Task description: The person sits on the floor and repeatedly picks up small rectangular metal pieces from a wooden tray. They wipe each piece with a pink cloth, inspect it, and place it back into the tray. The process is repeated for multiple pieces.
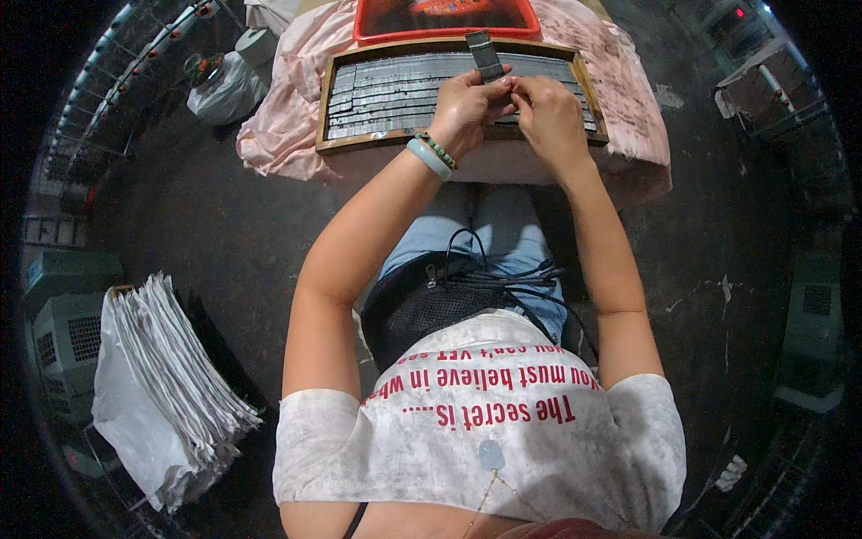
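Note:
My left hand (463, 108) grips a short stack of flat dark grey strips (485, 54), which sticks up past the fingers with a paler band across it. Close against it, my right hand (552, 114) has thumb and forefinger pinched together by the left fingertips. Whether something thin sits in that pinch is hidden. Both hands are above a shallow wooden-framed tray (324, 101). Rows of narrow grey, metal-looking pieces (384, 94) lie side by side inside it. Part of the tray's right half is covered by the hands.
Pink cloth (289, 114) drapes the support under the tray. Behind stands a red plastic basin (448, 32) with colourful contents. To the left are a white plastic bag (227, 91), a paper roll (256, 46) and a tall stack of white sheets or sacks (168, 391). Black cables (498, 275) lie across my lap.

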Tool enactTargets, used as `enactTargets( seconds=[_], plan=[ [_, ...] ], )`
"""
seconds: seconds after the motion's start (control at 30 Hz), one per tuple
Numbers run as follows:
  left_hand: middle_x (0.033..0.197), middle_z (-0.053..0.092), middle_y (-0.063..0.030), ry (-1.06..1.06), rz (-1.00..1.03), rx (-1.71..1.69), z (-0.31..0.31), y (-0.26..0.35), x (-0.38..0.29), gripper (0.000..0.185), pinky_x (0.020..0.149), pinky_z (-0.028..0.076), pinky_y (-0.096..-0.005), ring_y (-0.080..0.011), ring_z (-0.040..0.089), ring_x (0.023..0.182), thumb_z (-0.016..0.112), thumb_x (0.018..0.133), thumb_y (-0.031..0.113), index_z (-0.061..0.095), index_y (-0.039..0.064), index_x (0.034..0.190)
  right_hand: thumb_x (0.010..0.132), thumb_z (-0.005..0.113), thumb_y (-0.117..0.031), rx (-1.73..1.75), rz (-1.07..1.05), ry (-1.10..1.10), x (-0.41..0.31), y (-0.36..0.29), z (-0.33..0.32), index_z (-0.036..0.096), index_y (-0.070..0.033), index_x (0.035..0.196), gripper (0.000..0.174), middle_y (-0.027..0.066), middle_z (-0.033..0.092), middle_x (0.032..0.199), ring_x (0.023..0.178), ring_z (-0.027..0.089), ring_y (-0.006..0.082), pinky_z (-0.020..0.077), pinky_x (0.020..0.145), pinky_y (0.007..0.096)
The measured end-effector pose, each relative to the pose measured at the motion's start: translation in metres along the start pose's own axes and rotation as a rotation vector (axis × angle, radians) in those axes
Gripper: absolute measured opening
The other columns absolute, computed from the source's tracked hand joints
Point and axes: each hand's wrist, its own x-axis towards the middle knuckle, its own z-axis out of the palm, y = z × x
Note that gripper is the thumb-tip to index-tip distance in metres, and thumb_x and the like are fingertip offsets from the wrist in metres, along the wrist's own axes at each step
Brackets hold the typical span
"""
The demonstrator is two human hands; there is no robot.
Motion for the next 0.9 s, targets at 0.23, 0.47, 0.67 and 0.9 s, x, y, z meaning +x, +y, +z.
enactTargets(
  seconds=[0.23, 0.47, 0.67, 0.9],
  plan=[
    [0.102, 0.063, -0.0148, -0.149, -0.042, 0.089, -0.005, 0.035, -0.010, 0.023, 0.072, 0.058, -0.0281, -0.0217, 0.065, 0.089, 0.053, 0.091, 0.004, 0.053, -0.004, 0.113, 0.082, 0.065, -0.019, 0.373, 0.351, -0.112, 0.028, 0.020, -0.021, 0.068, -0.002, 0.095, 0.021, 0.0123, 0.069, 0.083, 0.074, 0.067, 0.0191, 0.0512, 0.068, 0.0315],
    [0.100, 0.064, -0.0132, -0.298, -0.113, 0.199, -0.006, 0.052, -0.003, 0.022, 0.076, 0.058, -0.0288, -0.0202, 0.065, 0.089, 0.055, 0.090, 0.006, 0.055, -0.002, 0.110, 0.080, 0.067, -0.005, 1.154, 0.358, -0.347, 0.074, 0.034, 0.003, 0.055, -0.002, 0.123, 0.044, 0.0095, 0.067, 0.092, 0.087, 0.063, 0.0114, 0.0518, 0.072, 0.0216],
    [0.100, 0.064, -0.0111, -0.322, -0.187, 0.220, -0.012, 0.071, 0.047, 0.022, 0.079, 0.055, -0.0294, -0.0198, 0.065, 0.090, 0.055, 0.091, 0.009, 0.054, 0.000, 0.111, 0.077, 0.067, 0.001, 1.158, 0.346, -0.304, 0.110, 0.056, 0.026, 0.056, -0.001, 0.121, 0.045, 0.0033, 0.066, 0.087, 0.080, 0.063, 0.0103, 0.0521, 0.065, 0.0213],
    [0.113, 0.060, -0.0152, -0.372, -0.260, 0.160, -0.023, 0.086, 0.102, 0.027, 0.087, 0.053, -0.0380, -0.0271, 0.063, 0.099, 0.051, 0.091, 0.008, 0.049, -0.002, 0.117, 0.079, 0.065, 0.003, 1.288, 0.434, -0.296, 0.150, 0.092, 0.065, 0.057, 0.001, 0.116, 0.039, 0.0136, 0.065, 0.103, 0.091, 0.065, 0.0188, 0.0542, 0.081, 0.0294]
  ],
)
